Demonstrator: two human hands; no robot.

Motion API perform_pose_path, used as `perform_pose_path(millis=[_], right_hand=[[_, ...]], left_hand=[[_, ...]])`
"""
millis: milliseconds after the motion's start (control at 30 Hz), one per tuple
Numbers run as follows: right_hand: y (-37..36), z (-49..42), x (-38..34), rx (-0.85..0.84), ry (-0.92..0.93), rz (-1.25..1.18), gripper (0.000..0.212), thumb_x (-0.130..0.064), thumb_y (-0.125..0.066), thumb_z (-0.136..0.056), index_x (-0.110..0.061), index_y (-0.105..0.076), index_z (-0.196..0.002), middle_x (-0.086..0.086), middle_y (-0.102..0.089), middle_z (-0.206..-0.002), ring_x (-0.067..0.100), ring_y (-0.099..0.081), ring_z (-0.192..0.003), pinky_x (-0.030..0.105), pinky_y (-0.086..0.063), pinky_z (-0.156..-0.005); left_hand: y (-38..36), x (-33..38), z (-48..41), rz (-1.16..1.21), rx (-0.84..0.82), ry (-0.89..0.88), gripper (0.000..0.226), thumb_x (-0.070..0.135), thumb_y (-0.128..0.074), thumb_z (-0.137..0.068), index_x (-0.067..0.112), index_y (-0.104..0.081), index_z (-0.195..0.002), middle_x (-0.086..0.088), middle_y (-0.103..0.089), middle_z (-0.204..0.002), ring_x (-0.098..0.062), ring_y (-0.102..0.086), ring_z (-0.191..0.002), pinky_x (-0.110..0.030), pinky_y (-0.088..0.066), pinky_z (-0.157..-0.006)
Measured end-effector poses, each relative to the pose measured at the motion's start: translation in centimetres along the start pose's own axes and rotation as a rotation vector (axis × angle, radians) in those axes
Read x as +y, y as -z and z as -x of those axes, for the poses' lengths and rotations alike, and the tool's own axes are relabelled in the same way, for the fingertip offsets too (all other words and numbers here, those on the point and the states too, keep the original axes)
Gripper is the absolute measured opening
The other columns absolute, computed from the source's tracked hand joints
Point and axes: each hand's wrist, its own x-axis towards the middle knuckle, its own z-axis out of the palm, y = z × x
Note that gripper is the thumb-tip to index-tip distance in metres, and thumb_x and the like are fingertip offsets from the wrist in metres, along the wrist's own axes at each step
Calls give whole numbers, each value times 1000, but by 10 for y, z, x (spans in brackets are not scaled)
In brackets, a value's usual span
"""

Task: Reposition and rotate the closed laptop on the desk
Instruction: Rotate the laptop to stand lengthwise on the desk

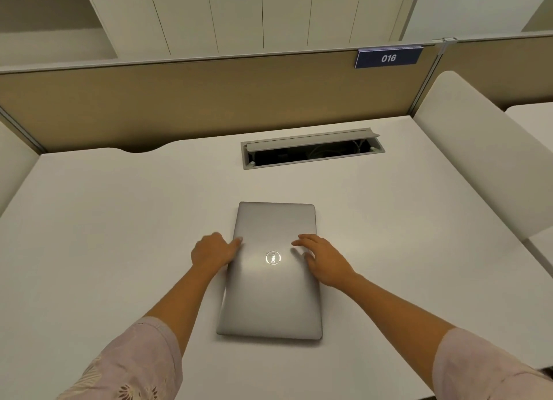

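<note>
Laptop [270, 292], closed and silver, lies flat on the white desk [104, 220] with its short edges toward and away from the person, so the round logo [273, 257] on its lid reads sideways. From the head camera, the left hand [214, 251] sits at the laptop's left long edge, about level with the logo: its thumb reaches over onto the lid while the other fingers curl down along the side, so it seems to pinch that edge, though the contact under the lid is hidden. The right hand [323, 259] rests on the lid just right of the logo, fingers [302, 241] spread and loosely bent, tips touching the lid and gripping nothing. The laptop thus lies between the two hands, most of its length nearer the person than the fingers. Beyond the laptop's far edge, a cable tray [312, 149] is sunk into the desk with its flap raised, and farther still a beige partition [179, 100] carries a blue tag [388, 58] reading 016.
</note>
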Motion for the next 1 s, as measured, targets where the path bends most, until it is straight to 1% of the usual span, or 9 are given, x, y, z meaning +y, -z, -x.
perform_pose_path(millis=[100,200,300,400,533,633,800,900,1000], right_hand=[[-13,28,5,40,-46,-163,43,-24,-60,-92,-23,-50,-134,0,-40,-146,19,-37,-135,26,-28,-110],[-18,53,15,-58,-16,-198,62,-45,-69,-84,-32,-42,-138,-8,-29,-149,11,-25,-139,28,-26,-112],[-24,76,25,-153,96,-118,79,-66,-67,-74,-42,-33,-141,-17,-17,-152,3,-5,-144,31,-20,-117],[-32,92,31,-194,183,-27,85,-75,-62,-71,-51,-23,-142,-25,-9,-154,6,10,-147,31,-15,-116],[-39,103,32,-218,214,17,88,-76,-62,-70,-53,-19,-143,-27,-4,-155,9,16,-147,31,-15,-116],[-39,105,32,-178,211,46,82,-72,-60,-75,-50,-21,-144,-26,-8,-156,4,11,-147,28,-21,-116],[-40,109,36,-124,230,79,76,-71,-58,-79,-42,-31,-144,-17,-21,-156,5,-4,-148,22,-27,-112],[-33,108,44,-100,252,85,70,-66,-60,-81,-34,-41,-140,-10,-35,-151,7,-25,-144,21,-34,-110],[-17,105,55,-41,234,84,64,-60,-66,-81,-28,-49,-135,-5,-46,-142,7,-50,-124,18,-45,-100]], left_hand=[[1,11,-13,161,145,-138,57,55,-55,-88,6,-54,-116,-14,-60,-117,-33,-61,-101,-36,-48,-79],[0,24,-28,213,83,-311,53,45,-62,-87,13,-50,-127,-8,-46,-134,-29,-55,-114,-37,-45,-86],[-1,37,-45,219,34,-448,52,40,-63,-87,20,-51,-134,-3,-38,-147,-26,-42,-132,-42,-41,-103],[-1,52,-60,261,-26,-462,59,41,-63,-88,22,-45,-141,-5,-28,-157,-24,-27,-144,-44,-26,-117],[-1,68,-77,112,-122,-405,71,48,-60,-88,21,-35,-147,-4,-22,-160,-25,-15,-148,-54,-16,-118],[-2,73,-84,33,-187,-386,72,53,-56,-88,17,-35,-146,-7,-34,-155,-28,-26,-144,-55,-19,-117],[1,81,-86,-61,-149,-396,77,65,-51,-84,12,-43,-140,-9,-41,-148,-32,-41,-134,-50,-24,-115],[2,79,-85,-109,-136,-332,86,73,-42,-82,13,-39,-143,-9,-35,-152,-34,-36,-137,-49,-24,-115],[2,66,-83,-140,-95,-295,88,75,-37,-82,14,-37,-145,-10,-32,-153,-37,-33,-137,-50,-24,-115]])
